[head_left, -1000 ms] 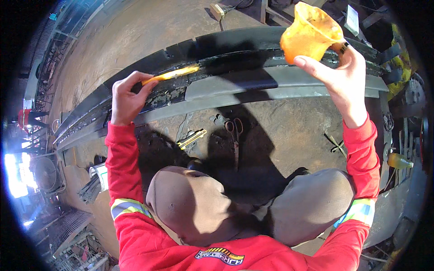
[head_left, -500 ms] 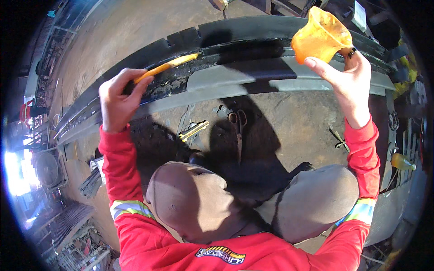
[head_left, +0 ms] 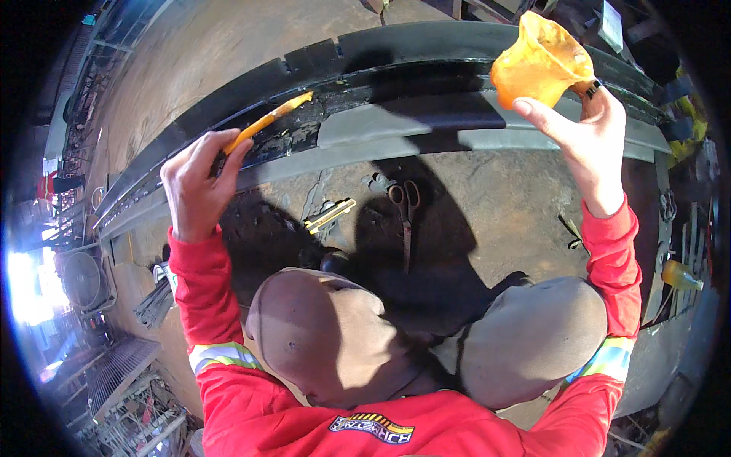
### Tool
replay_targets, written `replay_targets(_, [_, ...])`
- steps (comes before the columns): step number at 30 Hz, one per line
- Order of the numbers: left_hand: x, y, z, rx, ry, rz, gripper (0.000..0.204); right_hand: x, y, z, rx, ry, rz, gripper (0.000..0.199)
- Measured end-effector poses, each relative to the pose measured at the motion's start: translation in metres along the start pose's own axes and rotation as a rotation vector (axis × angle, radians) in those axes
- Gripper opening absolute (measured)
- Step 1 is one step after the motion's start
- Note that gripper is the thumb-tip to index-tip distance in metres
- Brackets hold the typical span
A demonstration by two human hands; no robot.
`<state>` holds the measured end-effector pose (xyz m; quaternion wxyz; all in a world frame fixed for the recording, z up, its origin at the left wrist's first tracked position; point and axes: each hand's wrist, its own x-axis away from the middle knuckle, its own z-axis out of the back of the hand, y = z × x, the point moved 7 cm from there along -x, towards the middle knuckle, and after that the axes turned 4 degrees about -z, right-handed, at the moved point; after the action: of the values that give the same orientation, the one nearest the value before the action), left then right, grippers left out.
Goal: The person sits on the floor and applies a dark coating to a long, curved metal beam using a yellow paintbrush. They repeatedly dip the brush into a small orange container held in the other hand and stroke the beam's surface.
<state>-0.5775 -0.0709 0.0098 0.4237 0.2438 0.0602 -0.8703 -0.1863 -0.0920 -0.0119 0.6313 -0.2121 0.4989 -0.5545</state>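
My left hand (head_left: 198, 183) is closed around the near end of a slim orange-yellow stick (head_left: 266, 122). The stick points up and to the right over a long dark metal channel (head_left: 308, 122), and its tip looks smeared with yellow; whether it touches the metal I cannot tell. Off to the right, my right hand (head_left: 594, 148) grips an orange, open-mouthed, cup-like container (head_left: 529, 72) from below and the side, thumb on the near face. Its mouth leans right, and the inside wall is stained orange. A ring-like black band shows on one finger.
On the ground between the channel and my knees lie scissors (head_left: 404, 207) with brown handles and a slim yellow tool (head_left: 330, 216). A yellowish bottle (head_left: 680, 275) is at the far right. A fan-like round unit (head_left: 81, 279) and metal grating (head_left: 120, 369) stand left.
My left hand has shifted slightly left and down, drawing the stick's tip back along the channel. My right hand and the container have hardly moved.
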Motion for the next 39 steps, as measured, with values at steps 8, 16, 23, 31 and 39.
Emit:
replay_targets(8, [-0.012,-0.003,-0.004,0.102,0.02,0.027,0.017,0.0,-0.002,0.0,0.019,0.009,0.012,0.047])
replay_targets(16, [0.018,-0.013,0.014,0.194,0.038,0.06,0.02,0.001,0.0,0.004,0.011,0.02,0.024,0.048])
replay_targets(23, [0.004,-0.014,-0.02,0.211,-0.043,-0.161,0.032,0.002,-0.006,0.0,0.025,0.007,0.052,0.046])
replay_targets(31, [-0.024,-0.031,-0.013,0.194,-0.111,-0.053,0.023,0.004,-0.007,0.009,0.01,0.035,0.044,0.047])
replay_targets(39, [-0.008,-0.021,-0.019,0.237,-0.12,-0.025,0.022,0.003,-0.003,0.004,0.004,0.023,0.008,0.053])
